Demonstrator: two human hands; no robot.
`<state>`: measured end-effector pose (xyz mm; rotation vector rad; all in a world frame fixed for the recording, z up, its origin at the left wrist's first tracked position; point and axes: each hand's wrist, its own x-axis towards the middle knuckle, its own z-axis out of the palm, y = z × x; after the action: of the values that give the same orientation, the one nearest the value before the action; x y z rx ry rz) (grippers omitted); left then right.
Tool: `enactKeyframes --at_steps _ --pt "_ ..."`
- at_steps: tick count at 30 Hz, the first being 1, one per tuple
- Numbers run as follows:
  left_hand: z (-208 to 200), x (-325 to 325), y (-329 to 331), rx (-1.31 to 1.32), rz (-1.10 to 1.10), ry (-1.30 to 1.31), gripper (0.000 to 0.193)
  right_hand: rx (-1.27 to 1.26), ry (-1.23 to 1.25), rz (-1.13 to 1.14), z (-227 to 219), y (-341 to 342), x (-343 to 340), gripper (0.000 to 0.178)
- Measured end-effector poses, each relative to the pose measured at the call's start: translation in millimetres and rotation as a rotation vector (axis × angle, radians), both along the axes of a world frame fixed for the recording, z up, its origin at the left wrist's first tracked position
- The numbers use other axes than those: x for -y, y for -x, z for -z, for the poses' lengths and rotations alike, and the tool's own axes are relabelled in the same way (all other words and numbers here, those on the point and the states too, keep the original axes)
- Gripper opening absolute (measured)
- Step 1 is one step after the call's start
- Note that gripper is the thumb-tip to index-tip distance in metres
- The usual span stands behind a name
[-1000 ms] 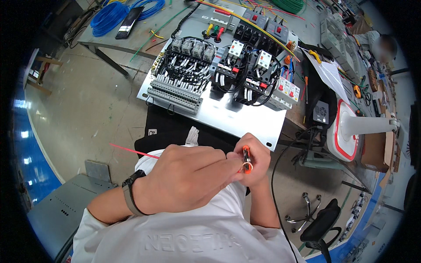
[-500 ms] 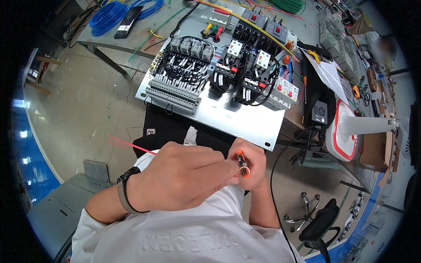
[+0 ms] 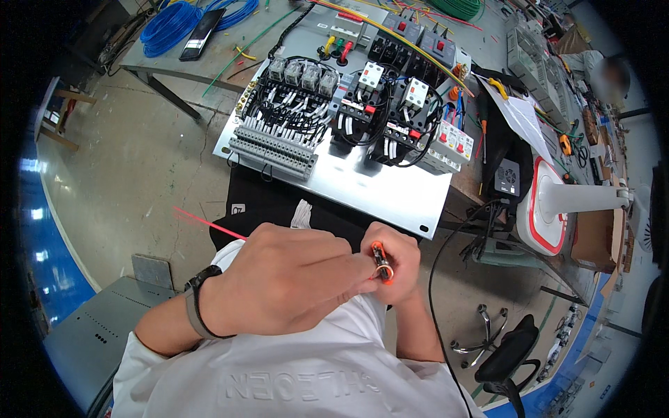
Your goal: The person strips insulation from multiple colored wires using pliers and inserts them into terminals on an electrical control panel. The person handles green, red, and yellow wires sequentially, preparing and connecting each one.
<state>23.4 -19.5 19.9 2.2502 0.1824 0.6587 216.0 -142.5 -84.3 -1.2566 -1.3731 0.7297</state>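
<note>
My left hand [image 3: 282,279], with a dark band on its wrist, is closed in a pinch on a red wire [image 3: 217,226]. The wire's loose length sticks out to the left behind the hand. My right hand [image 3: 405,259] is wrapped round an orange-and-black hand tool [image 3: 379,252] that looks like pliers, seen nearly end-on. At the tool's end a bright, copper-coloured loop [image 3: 387,269] curves beside my left fingertips. Both hands meet above my lap, and the left fingers hide where the wire meets the tool.
Ahead lies a metal mounting plate [image 3: 390,198] with terminal blocks [image 3: 272,152], relays [image 3: 301,74], contactors and breakers. Blue wire coils [image 3: 171,29] and a phone [image 3: 202,35] sit at the back left. A black cable [image 3: 435,306] hangs at the right, near an office chair [image 3: 512,352].
My hands and the tool have shifted very slightly left and up. The grips on the wire and the tool look the same.
</note>
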Motion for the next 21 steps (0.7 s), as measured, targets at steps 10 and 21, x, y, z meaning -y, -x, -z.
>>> enactKeyframes --at_steps 10,21 --pt "9.7 15.8 -1.7 0.036 -0.096 0.006 0.022 0.198 -0.204 0.353 10.8 6.3 -10.5 0.023" --pt "2.0 1.9 1.2 -0.041 0.018 -0.030 0.022 0.003 0.048 -0.075 0.8 -11.7 2.5 0.035"
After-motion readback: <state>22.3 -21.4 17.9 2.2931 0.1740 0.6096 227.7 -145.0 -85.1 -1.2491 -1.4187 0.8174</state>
